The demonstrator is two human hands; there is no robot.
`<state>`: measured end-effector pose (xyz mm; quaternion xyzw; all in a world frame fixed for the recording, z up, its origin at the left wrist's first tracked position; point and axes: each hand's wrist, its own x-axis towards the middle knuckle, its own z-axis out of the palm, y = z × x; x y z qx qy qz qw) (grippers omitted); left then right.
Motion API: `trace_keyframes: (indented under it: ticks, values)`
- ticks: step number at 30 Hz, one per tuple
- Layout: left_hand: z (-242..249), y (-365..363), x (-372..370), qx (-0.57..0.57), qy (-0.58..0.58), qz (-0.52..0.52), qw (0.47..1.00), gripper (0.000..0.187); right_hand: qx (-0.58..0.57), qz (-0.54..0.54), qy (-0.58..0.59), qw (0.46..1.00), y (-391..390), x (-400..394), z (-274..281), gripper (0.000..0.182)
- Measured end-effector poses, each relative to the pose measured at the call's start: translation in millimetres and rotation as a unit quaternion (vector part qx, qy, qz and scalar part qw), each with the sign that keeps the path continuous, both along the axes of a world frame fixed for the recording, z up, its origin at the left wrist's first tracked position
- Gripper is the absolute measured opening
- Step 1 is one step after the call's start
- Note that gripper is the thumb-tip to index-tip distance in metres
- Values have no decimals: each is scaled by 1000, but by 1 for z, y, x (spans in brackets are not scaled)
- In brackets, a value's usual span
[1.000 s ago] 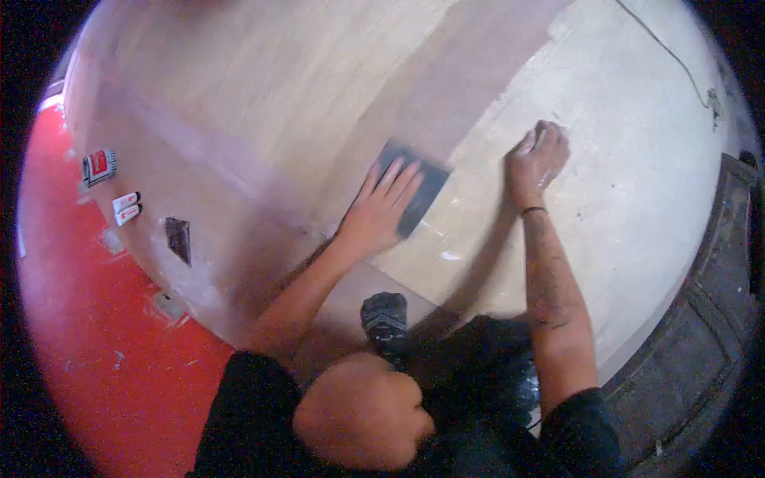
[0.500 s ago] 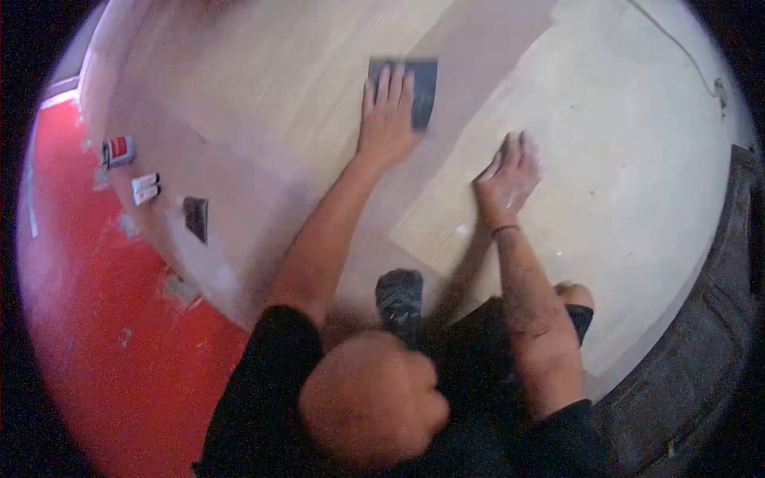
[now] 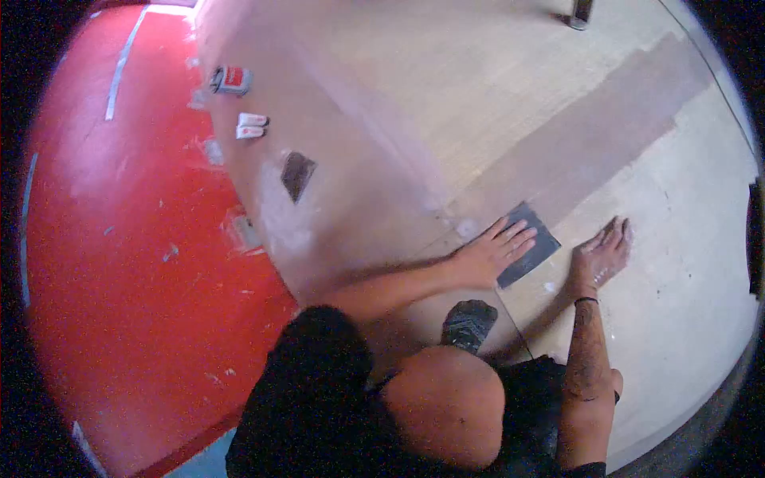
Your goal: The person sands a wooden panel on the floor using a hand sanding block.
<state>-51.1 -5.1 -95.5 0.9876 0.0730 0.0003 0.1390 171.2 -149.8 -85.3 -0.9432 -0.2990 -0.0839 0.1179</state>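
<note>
My left hand [image 3: 496,253] lies flat with its fingers stretched over a dark grey sheet of sandpaper [image 3: 529,261], pressing it against the pale floor [image 3: 446,72]. The sheet sits at the near end of a brownish band [image 3: 586,135] that crosses the floor. To its right, my right hand [image 3: 603,256] rests directly on the pale surface, fingers extended and whitish with dust. It touches no tool. Between my arms a foot in a dark sock [image 3: 468,323] stands just below the sandpaper.
Left of my arm lie a smaller dark sheet [image 3: 298,177], two white tubes [image 3: 252,126] and a grey-and-red container [image 3: 232,80]. Red flooring [image 3: 151,239] with tape strips borders the left side. A furniture leg [image 3: 580,16] stands at the top.
My left hand has drawn the sandpaper back toward my body and closer to my right hand. The camera view has swung left, showing more red flooring. My right hand still rests on the floor.
</note>
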Motion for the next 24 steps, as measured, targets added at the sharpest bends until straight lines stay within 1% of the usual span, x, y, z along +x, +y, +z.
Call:
trace_keyframes:
  ticks: [2, 3, 4, 5, 6, 7, 9, 10, 11, 12, 13, 14, 15, 16, 17, 18, 19, 20, 21, 22, 23, 24]
  values:
    - [18, 29, 17, -77, 83, 45, 993, 85, -1, 5, -4, 1000, -4, 2, 1, 43]
    - [16, 26, 22, -81, 83, 45, 992, 85, 4, 3, 2, 1000, -7, 3, -2, 43]
    - [15, 22, 30, -8, 130, 119, 984, 88, 8, 1, 8, 1000, -10, 4, -3, 45]
    - [16, 25, 39, 71, 170, 195, 963, 91, 11, 5, 0, 1000, -9, 8, -5, 45]
    - [27, 11, 26, -91, 176, 9, 980, 91, 21, 8, 2, 1000, -9, 9, -7, 44]
    - [25, 20, 19, -92, 173, 13, 981, 91, 28, 11, 8, 1000, -12, 9, -9, 43]
    - [2, 47, 10, -53, 69, -6, 996, 91, 14, -5, 17, 1000, -9, 2, -4, 42]
    - [3, 64, 16, -27, 26, 106, 994, 95, 18, -3, 22, 1000, -11, 4, -10, 43]
    - [8, 71, 20, -11, -16, 219, 975, 99, 16, 2, 24, 1000, -16, 5, -14, 43]
    - [22, 52, 21, 40, 88, 156, 983, 100, -1, 5, 15, 1000, -21, 2, -18, 43]
    - [32, 38, 28, 96, 180, 87, 975, 101, -14, 6, -1, 1000, -20, 6, -19, 43]
    - [28, 41, 25, 88, 163, 83, 979, 101, -1, -7, 12, 1000, -13, 6, -11, 43]
    - [21, 44, 11, 24, 152, -17, 988, 100, 11, -18, 33, 999, -9, 4, -5, 43]
    - [16, 44, 2, -33, 147, -118, 981, 100, 24, -13, 26, 999, -11, 5, -10, 42]
    - [17, 57, 6, -38, 148, -128, 980, 100, 19, -22, 27, 999, -8, 5, -8, 42]
    - [16, 75, 20, -16, 97, 28, 995, 97, 23, -16, 27, 999, -7, 3, -2, 42]
    - [15, 81, 29, 6, 44, 185, 982, 95, 28, -7, 27, 999, -7, 1, 3, 42]
    - [17, 64, 35, 2, 39, 214, 976, 91, 13, -19, 35, 999, -6, -1, 5, 42]
    - [20, 53, 33, 0, 35, 210, 977, 91, 11, -22, 31, 999, -4, 2, 3, 42]
    - [24, 39, 28, -56, 105, 34, 992, 91, 17, -19, 26, 999, -5, 3, 1, 42]
    - [24, 30, 23, -109, 174, -145, 968, 92, 22, -17, 26, 999, -7, 2, -2, 42]
    - [17, 48, 25, -77, 138, -116, 981, 89, 32, -18, 28, 999, -6, 1, -1, 41]
